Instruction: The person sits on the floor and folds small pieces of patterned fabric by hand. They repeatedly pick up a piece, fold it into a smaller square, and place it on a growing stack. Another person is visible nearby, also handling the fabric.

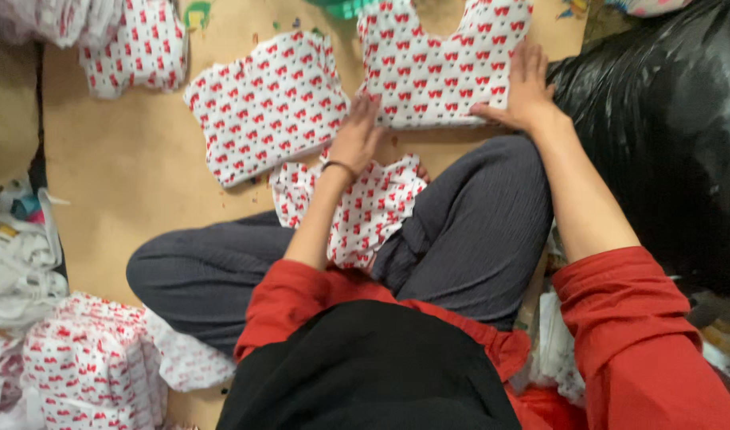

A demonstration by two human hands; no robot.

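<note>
I sit cross-legged on a tan floor [134, 159]. A cut piece of white fabric with red prints [436, 64] lies flat ahead of me. My right hand [524, 87] presses palm down on its right edge, fingers spread. My left hand [355, 137], with a dark band at the wrist, touches that piece's lower left corner. A second flat printed piece [265, 107] lies to the left of it. A smaller crumpled printed piece [357, 211] rests on my lap against my grey trouser leg [468, 223].
A black plastic bag [667, 119] bulks at the right. Stacked printed pieces [94, 366] sit at bottom left, more printed cloth [138, 44] at top left. White strips and scraps [14, 255] pile along the left edge.
</note>
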